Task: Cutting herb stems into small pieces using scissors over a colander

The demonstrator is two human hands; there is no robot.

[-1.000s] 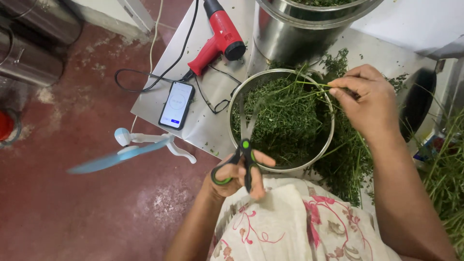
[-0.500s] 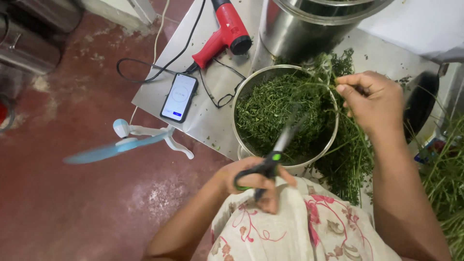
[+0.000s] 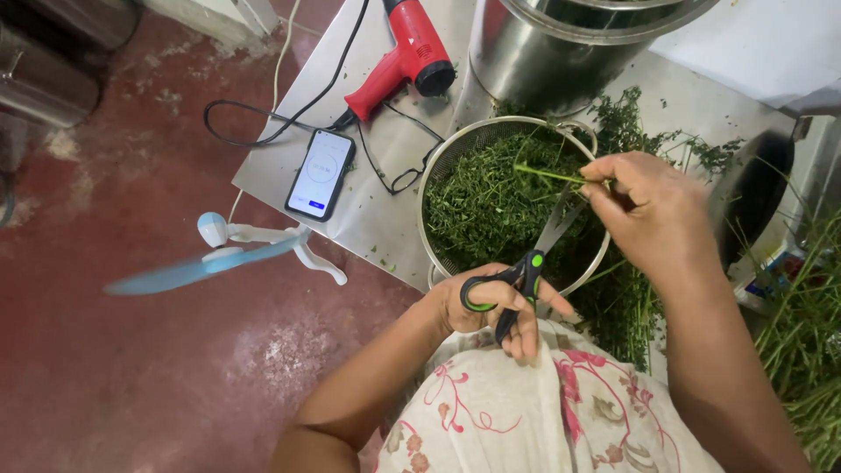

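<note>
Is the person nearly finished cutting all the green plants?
Not nearly. Done: the metal strainer bowl already holds a deep heap of chopped greens. In hand: the right hand holds a green stem over the bowl, and the left hand holds scissors pointing up at it. Left: a pile of uncut leafy stalks lies beside the bowl, with more at the right edge.

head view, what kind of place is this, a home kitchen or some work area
Probably a small herb-processing work area, not a home kitchen. A steel table holds a colander of cut herbs, a big steel drum and a red heat gun, above a worn red concrete floor.
</note>
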